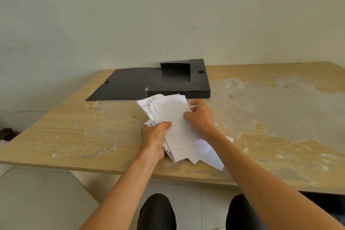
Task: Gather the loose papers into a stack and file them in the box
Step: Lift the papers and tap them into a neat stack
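Nearest me I see my left hand, its fingers curled tight around the near-left edge of the papers, thumb pressed flat on the top sheet. My right hand sits just beyond, on the right edge of the same bundle: the thumb rests on the top sheet, the index finger hooks over the far corner with a gap below it, and I cannot tell where the remaining fingers lie, since they are hidden behind the paper. So both hands grip the bundle between them, above the table. The sheets are thin, white and printed in faint lines, fanned unevenly, with corners jutting out at the near right and the far left.

The tabletop is pale wood-grain laminate, badly worn: wide grey patches where the surface has peeled, and flakes scattered about.

Beyond the papers, close to their far edge, lies the box, a flat black rectangular file with matte sides, lying open. Its lid is folded out flat to the left. Behind stands a plain pale wall.
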Available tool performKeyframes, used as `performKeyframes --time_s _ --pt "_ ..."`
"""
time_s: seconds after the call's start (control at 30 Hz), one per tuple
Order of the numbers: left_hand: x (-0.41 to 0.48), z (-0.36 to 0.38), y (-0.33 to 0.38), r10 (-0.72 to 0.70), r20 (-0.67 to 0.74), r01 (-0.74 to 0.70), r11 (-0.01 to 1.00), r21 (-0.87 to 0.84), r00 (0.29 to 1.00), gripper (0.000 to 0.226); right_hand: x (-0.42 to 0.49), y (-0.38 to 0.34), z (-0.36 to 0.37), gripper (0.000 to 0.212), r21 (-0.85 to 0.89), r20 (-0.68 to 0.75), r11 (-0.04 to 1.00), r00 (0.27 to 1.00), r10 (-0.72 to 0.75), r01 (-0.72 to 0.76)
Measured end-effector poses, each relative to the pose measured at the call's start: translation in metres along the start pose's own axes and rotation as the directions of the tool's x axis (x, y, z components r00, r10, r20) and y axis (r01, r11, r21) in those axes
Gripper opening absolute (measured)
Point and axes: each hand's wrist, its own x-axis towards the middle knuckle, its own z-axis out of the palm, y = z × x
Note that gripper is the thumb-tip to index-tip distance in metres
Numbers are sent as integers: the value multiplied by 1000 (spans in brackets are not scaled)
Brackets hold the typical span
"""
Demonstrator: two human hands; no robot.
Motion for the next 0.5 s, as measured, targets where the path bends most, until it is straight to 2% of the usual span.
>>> performKeyframes --time_s 0.17,0.2,0.27,0.33,0.5 --pt "-3 5 16 140 146 -149 988 50 979 30 7 -10 -30 71 201 106 977 993 50 -70" --pt "-4 6 23 180 185 -192 980 49 966 32 9 -17 -41 70 253 180 963 982 48 -94" --pt "-4 12 39 260 273 -282 958 45 926 36 14 -30 -61 50 371 402 922 914 -50 -113" --pt "-5 23 58 344 352 -380 924 37 870 37 17 -45 -76 39 449 488 891 854 -180 -69" --pt "-3 54 103 564 453 -648 761 38 690 31 23 -85 -100 39 585 280 795 879 -386 163"
